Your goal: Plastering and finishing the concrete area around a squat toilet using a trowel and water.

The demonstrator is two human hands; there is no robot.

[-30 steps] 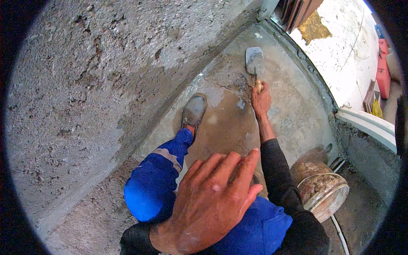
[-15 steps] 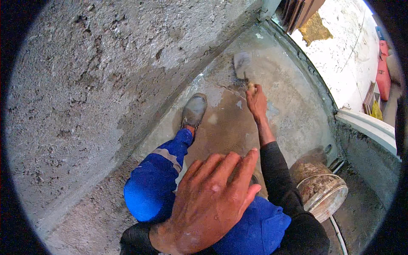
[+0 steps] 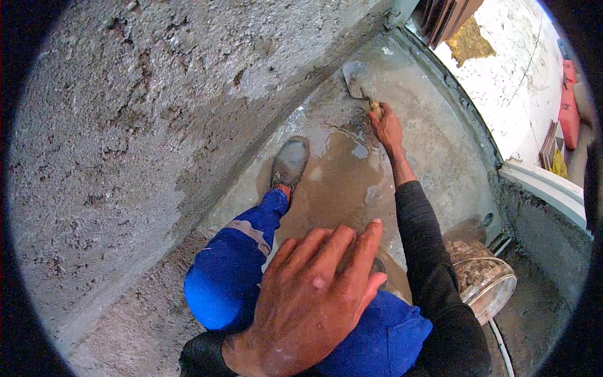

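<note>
Reaching far out, my right hand (image 3: 387,127) is closed round the pale wooden handle of a trowel (image 3: 355,76). The trowel's grey, wet blade lies at the floor surface, close to the foot of the rough wall. Brown water and smeared wet cement cover the floor (image 3: 326,188) between my hand and my body. My left hand (image 3: 314,295) is held low in front of me, back upward, its fingers stretched out and holding nothing. Its palm is hidden.
A rough cement wall (image 3: 125,138) rises on the left, beside my shoe (image 3: 291,163). To the right, a dirty bucket (image 3: 483,279) lies tilted near a white pipe (image 3: 500,345). Beyond a raised edge stand brown boards (image 3: 446,19) and a red object (image 3: 569,107).
My right hand has pushed the trowel a little farther away along the floor, and the arm is stretched out more. The left hand has stayed almost still.
</note>
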